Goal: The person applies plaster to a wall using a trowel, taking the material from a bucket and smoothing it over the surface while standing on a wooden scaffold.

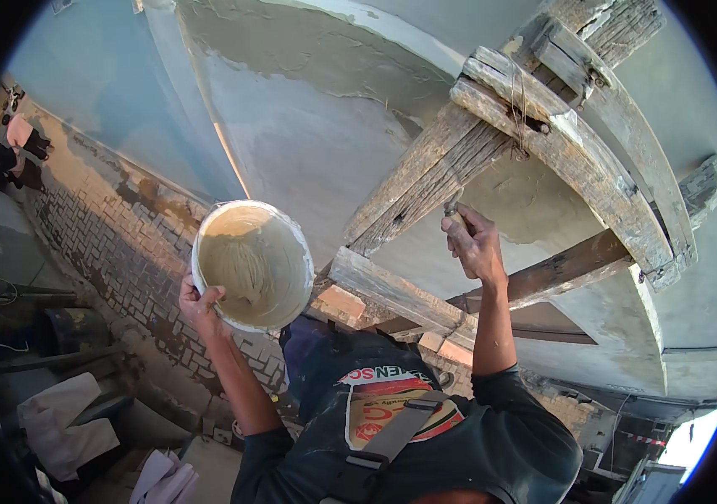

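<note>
My left hand (201, 300) grips a white bucket (251, 265) at its left rim; grey-beige plaster paste lies inside it. My right hand (474, 246) is closed round the short handle of a small tool (454, 216), probably a trowel or knife, raised beside the weathered timber frame (425, 168); its metal end is small and hard to make out. Behind the timbers is a wall (283, 134) with patches of grey plaster, some darker and rougher than others.
Weathered planks bound with wire (560, 143) arch across the upper right, and a lower beam (383, 290) crosses near my body. Far below runs a brick-paved lane (102, 252), with people (21, 143) at the left. Cloths (64, 424) and dark clutter lie at lower left.
</note>
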`<state>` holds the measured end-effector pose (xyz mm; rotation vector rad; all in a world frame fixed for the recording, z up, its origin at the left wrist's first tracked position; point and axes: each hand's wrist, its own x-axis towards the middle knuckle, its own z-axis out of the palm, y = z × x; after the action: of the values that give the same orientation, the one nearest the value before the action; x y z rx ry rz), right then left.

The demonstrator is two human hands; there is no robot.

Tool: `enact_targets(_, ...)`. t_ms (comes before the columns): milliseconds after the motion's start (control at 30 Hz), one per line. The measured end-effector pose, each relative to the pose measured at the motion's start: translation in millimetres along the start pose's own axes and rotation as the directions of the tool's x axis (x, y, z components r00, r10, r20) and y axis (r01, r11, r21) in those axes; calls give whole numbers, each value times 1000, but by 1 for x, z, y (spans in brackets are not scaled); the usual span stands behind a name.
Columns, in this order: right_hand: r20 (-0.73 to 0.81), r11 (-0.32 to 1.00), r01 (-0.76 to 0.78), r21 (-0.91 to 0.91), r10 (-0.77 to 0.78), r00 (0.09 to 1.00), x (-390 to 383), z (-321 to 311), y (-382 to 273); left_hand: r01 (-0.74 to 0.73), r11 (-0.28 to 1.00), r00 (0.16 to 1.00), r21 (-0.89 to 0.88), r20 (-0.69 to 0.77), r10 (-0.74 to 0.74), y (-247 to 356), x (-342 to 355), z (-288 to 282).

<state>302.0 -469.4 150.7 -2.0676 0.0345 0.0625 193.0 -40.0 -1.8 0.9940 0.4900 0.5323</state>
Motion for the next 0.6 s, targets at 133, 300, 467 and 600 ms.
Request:
enact_targets(133,177,999,-25,32,19,984,46,-5,-8,-25,999,993,41,-118,29,-11,-8,-16)
enact_targets(300,11,992,28,121,-30,1000,24,-16,-23,16,997,975,-81,-219,-33,-17,-27,-53)
enact_targets(467,69,997,72,12,-73,995,18,-24,-24,10,1000,961,-12,-276,-13,-18,-35,-74)
enact_targets(600,124,983,34,-179,-12,992,48,-11,-18,46,999,961,14,-274,-41,-19,-30,-73)
